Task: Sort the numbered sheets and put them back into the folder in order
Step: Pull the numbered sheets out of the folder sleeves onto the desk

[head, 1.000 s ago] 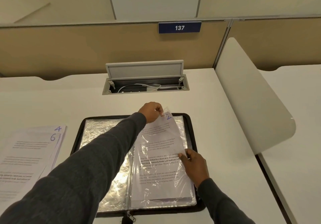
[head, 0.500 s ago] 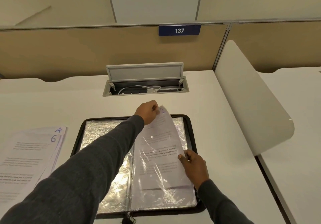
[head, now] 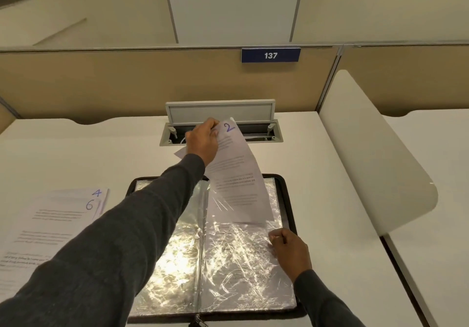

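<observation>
The left hand (head: 203, 141) pinches the top of sheet 2 (head: 236, 174), whose lower end is inside the sleeve (head: 241, 263) of the open folder (head: 288, 189); the right hand (head: 289, 248) fingers grip the sleeve edge; this seems the emptying step; next, the sheet probably joins the stack (head: 63, 215).

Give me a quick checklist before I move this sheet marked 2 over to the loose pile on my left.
1. Left hand pinches sheet 2 near its top: ok.
2. Right hand grips the plastic sleeve at its right edge: ok.
3. Sheet 2 clear of the sleeve: cannot tell; plastic overlaps its lower corner.
4. Folder lies open flat: ok.
5. Loose pile in order: cannot tell; only 6 and 4 show.
</observation>
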`<state>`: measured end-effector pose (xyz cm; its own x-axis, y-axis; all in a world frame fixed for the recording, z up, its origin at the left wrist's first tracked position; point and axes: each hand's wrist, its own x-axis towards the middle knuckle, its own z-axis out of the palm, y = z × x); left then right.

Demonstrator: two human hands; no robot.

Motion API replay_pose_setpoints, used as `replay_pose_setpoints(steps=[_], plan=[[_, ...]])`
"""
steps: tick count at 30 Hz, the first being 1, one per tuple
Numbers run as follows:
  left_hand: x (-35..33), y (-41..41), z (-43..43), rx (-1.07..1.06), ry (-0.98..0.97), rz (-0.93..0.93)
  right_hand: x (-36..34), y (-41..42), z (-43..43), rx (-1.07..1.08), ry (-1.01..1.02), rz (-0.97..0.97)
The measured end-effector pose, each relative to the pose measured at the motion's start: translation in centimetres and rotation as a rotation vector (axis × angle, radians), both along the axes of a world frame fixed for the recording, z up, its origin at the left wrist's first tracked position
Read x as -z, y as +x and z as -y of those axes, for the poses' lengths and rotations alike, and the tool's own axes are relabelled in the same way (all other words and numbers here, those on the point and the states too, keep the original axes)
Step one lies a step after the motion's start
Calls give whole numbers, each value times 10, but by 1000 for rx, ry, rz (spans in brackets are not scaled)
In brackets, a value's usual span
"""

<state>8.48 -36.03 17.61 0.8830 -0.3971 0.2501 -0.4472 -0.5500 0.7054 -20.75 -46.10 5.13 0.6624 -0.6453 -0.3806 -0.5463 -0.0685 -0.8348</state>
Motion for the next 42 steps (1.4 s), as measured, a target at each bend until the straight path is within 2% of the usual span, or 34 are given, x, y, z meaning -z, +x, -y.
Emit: replay_pose_setpoints(steps=[5,11,19,27,31,36,42], plan=[[-37,18,-26,-59,-115,127,0,2,-7,-19,-106,-50],[-67,45,-73,-71,-190,139,-11,17,-22,-2,-230,-67],[-101,72,-150,-99,-213,170,-21,43,-47,45,-230,-77],[-104,123,-237,51,215,-27,-37,76,-79,54,-273,-144],[-96,138,-271,144,563,-54,-46,99,-103,27,-203,-114],[-73,153,-308,202,925,-176,-59,125,-143,-71,-142,-82],[-46,169,-336,243,1135,-310,-79,149,-191,-229,-122,-124]])
